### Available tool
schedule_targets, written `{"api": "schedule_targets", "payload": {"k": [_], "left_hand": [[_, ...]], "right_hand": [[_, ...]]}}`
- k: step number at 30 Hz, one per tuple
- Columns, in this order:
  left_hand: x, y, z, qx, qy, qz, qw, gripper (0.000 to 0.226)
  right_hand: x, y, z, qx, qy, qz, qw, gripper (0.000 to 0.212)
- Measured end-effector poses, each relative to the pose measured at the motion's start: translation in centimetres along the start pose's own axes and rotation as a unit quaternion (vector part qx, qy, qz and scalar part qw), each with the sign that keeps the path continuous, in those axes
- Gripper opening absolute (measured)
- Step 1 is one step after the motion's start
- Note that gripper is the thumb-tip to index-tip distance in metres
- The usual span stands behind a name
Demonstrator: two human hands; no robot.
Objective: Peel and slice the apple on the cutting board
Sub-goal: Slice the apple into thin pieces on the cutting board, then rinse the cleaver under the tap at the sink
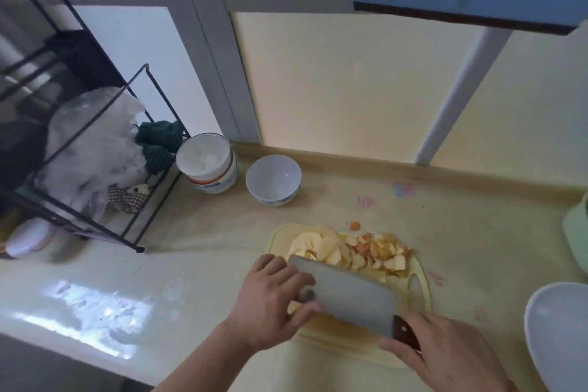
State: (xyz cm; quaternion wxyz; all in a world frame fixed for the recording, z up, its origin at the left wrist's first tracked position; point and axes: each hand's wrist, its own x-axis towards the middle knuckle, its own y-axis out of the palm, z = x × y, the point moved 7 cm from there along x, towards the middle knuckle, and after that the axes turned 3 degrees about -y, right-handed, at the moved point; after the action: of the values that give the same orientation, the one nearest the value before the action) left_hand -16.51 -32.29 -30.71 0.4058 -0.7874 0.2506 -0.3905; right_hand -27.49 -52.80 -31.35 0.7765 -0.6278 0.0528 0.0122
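Cleaver over a board of cut apple

The right hand [445, 356] is curled round the dark handle of the cleaver [345, 291], its blade lying across the pale cutting board [420, 280]. The left hand [273, 299] pinches the blade's far end between thumb and fingers. Apple slices [318, 248] lie at the board's 12 o'clock, peels [378, 248] at 1 o'clock. A white bowl [273, 180] stands beyond, toward 11 o'clock.

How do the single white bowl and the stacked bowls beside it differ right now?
The single white bowl stands alone and upright on the counter; the stacked bowls are nested and lean against the wire rack. The single bowl shows faint blue markings near its base; the stack shows a red and blue band. Both are white inside and look empty.
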Motion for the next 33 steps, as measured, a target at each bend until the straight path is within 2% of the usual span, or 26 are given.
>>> {"api": "schedule_targets", "payload": {"k": [1,3,5,8,11,13,14,16,18,20,22,24,26,28,29,31,33], "left_hand": [[0.1,-0.3,-0.3,0.015,0.030,0.003,0.999,0.028],[0.2,-1.4,-1.1,0.053,0.091,-0.033,0.994,0.010],[0.6,-2.4,-1.3,0.084,0.095,-0.090,0.988,0.016],[1.4,-3.5,-1.9,0.079,0.121,-0.113,0.983,0.013],[2.0,-3.5,-3.1,0.087,0.142,-0.118,0.979,0.011],[2.4,-3.8,-2.8,0.085,0.110,-0.147,0.979,0.012],[2.5,-4.2,-2.5,0.075,0.094,-0.162,0.979,0.013],[2.1,-4.4,-2.3,0.036,0.078,-0.170,0.982,0.010],[1.3,-4.1,-2.6,0.000,0.072,-0.145,0.987,0.007],[0.6,-3.9,-2.8,-0.013,0.058,-0.137,0.989,0.025],[-0.1,-4.4,-2.8,-0.007,0.028,-0.151,0.988,0.036],[-1.1,-5.1,-2.9,0.003,-0.003,-0.159,0.987,0.032],[-3.2,-5.6,-2.8,0.015,-0.027,-0.158,0.987,0.007],[-5.5,-6.6,-2.6,0.046,-0.062,-0.175,0.982,0.038],[-6.8,-7.3,-2.2,0.050,-0.083,-0.181,0.979,0.047],[-9.8,-9.4,-1.3,0.065,-0.135,-0.197,0.969,0.041],[-13.5,-11.7,-0.2,0.083,-0.190,-0.215,0.954,0.022]], "right_hand": [[0.4,-0.5,0.1,0.019,0.010,0.009,1.000,0.066],[0.8,-1.1,0.4,0.073,0.030,0.056,0.995,0.074],[1.2,-1.1,0.4,0.073,0.032,0.106,0.991,0.078],[2.6,-2.6,0.8,0.010,0.029,0.092,0.995,0.096],[3.6,-3.3,1.5,0.047,0.053,0.105,0.992,0.092],[3.7,-3.5,1.8,0.099,0.075,0.115,0.986,0.100],[3.6,-3.6,1.7,0.133,0.089,0.107,0.981,0.095],[3.1,-3.3,1.4,0.213,0.116,0.111,0.964,0.066],[2.7,-2.2,1.4,0.319,0.149,0.142,0.925,0.039],[2.6,-1.4,1.9,0.426,0.163,0.194,0.869,0.035],[2.8,-1.1,2.5,0.483,0.164,0.243,0.825,0.037],[3.6,-1.0,3.3,0.506,0.155,0.286,0.799,0.039],[4.3,-1.0,5.2,0.504,0.132,0.332,0.786,0.042],[5.1,-0.7,8.1,0.488,0.104,0.375,0.781,0.044],[5.6,-0.6,9.9,0.478,0.093,0.393,0.780,0.045],[6.2,0.2,14.3,0.457,0.070,0.426,0.778,0.047],[6.6,1.3,19.3,0.433,0.037,0.457,0.776,0.051]]}}
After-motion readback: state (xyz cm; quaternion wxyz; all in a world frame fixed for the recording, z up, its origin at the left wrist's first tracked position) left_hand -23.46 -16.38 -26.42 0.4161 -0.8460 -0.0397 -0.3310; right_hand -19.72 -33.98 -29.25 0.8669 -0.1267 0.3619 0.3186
